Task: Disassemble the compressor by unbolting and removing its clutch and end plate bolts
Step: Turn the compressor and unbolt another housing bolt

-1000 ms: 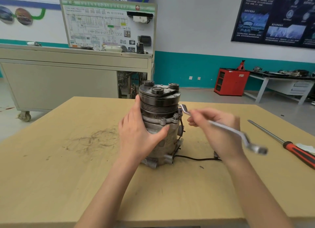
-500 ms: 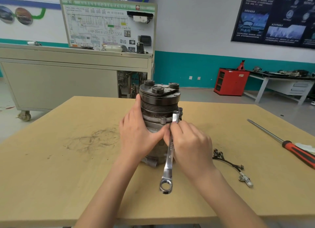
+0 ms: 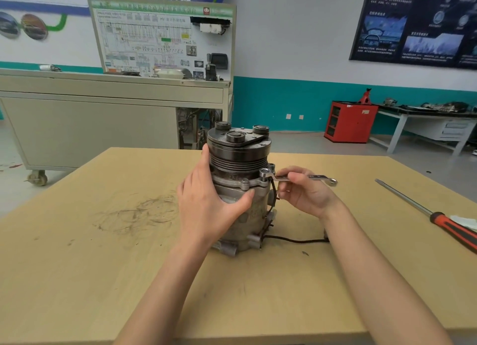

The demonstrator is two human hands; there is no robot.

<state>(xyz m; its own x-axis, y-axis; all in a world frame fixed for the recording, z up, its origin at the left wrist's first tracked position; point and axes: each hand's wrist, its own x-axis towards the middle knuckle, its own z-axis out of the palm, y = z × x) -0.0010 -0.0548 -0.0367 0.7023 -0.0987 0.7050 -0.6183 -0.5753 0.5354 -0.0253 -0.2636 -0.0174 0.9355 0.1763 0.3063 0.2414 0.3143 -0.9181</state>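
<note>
Upon the table (image 3: 103,267), left hand (image 3: 206,208) clasps the compressor (image 3: 240,161); right hand (image 3: 307,193) pinches wrench (image 3: 319,176) seated on its bolt (image 3: 263,173).

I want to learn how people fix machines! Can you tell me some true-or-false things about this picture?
1. The left hand grips the compressor. True.
2. The right hand is empty. False: it pinches the wrench.
3. The wrench's ring sits on a bolt. True.
4. The compressor lies on its side. False: it stands upright, pulley on top.
5. The screwdriver lies on the table. True.
</note>
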